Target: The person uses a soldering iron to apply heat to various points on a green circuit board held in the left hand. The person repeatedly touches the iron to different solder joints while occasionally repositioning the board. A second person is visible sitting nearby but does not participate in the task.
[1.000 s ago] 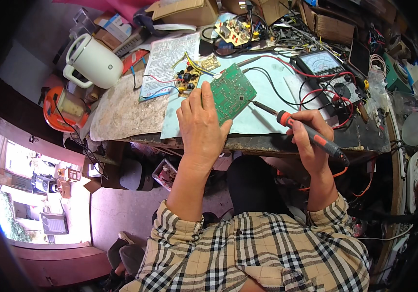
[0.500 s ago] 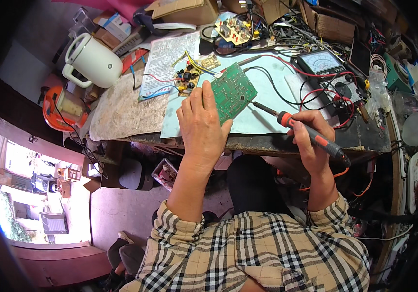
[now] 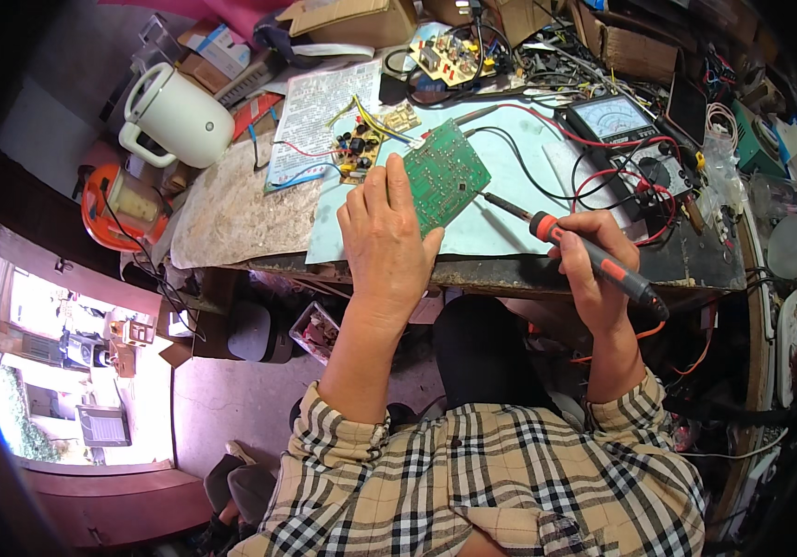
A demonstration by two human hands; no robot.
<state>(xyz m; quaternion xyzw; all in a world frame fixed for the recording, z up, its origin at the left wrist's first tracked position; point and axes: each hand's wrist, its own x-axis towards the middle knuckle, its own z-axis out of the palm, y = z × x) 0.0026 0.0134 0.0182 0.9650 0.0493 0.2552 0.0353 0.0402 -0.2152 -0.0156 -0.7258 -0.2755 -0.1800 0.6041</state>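
My left hand [image 3: 383, 232] grips a green circuit board [image 3: 445, 176] by its left edge, thumb along the lower side and fingers over the top. The board is tilted over a pale blue sheet, its solder side showing. In my right hand [image 3: 593, 265] is a soldering iron [image 3: 570, 239] with a black and red handle, fingers wrapped round it. Its tip is by the board's right edge; whether they touch I cannot tell. Behind the board, a smaller circuit board [image 3: 359, 148] with components and coloured wires lies on a printed sheet [image 3: 310, 111].
An analog multimeter [image 3: 617, 125] with red and black leads lies at the right. A white kettle-like jug [image 3: 176, 116] stands at the left beside an orange tub [image 3: 102, 218]. Another circuit board [image 3: 454, 58], loose parts and cardboard boxes [image 3: 640, 56] crowd the back of the workbench [image 3: 677, 265].
Almost nothing differs. Both hands, the board and the soldering iron keep nearly the same places, with at most a tiny shift of the iron.
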